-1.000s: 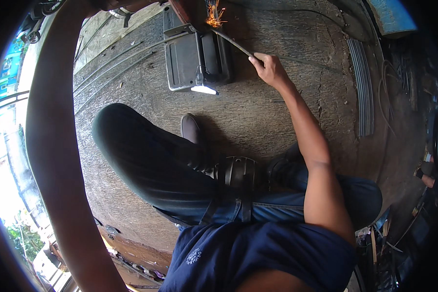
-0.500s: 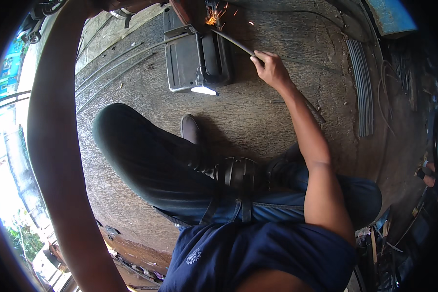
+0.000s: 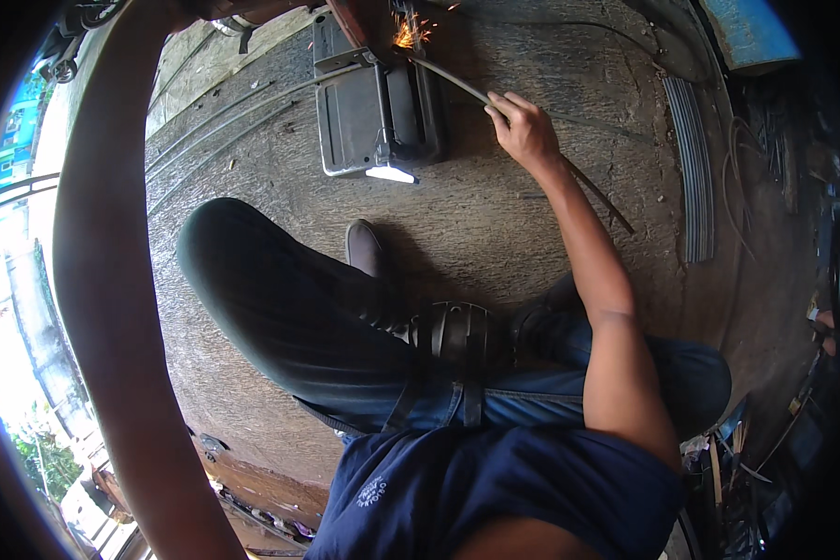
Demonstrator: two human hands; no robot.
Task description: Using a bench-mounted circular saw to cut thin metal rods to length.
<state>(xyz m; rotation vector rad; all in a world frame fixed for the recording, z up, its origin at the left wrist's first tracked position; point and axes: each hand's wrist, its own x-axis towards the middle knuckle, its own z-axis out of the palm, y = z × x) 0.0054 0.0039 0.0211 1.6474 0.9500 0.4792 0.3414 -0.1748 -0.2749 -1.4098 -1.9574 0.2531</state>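
Observation:
My right hand (image 3: 523, 126) is closed round a thin metal rod (image 3: 453, 77). The rod's far end meets the sparks (image 3: 409, 33), and its tail (image 3: 607, 201) slants out past my wrist toward the lower right. Beside the sparks stands what looks like a cut-off saw, with a reddish-brown guard (image 3: 348, 21) over a dark metal base (image 3: 350, 135). A clamp screw (image 3: 383, 98) lies along the base, with a bright, light-catching piece (image 3: 392, 174) at its near end. My left arm (image 3: 112, 233) rises along the left side to the top edge, where the hand is out of frame.
Several thin rods (image 3: 210, 126) lie on the worn floor (image 3: 252, 159) left of the saw. A ridged metal strip (image 3: 689, 168) lies at right, below a blue object (image 3: 747, 33). My shoe (image 3: 364, 247) and bent knees are near. Another person's hand (image 3: 823, 327) shows at far right.
My right hand has shifted slightly to the right with the rod, and the rod's tail has swung a little rightward. The spray of sparks has changed shape. My left arm stays nearly still.

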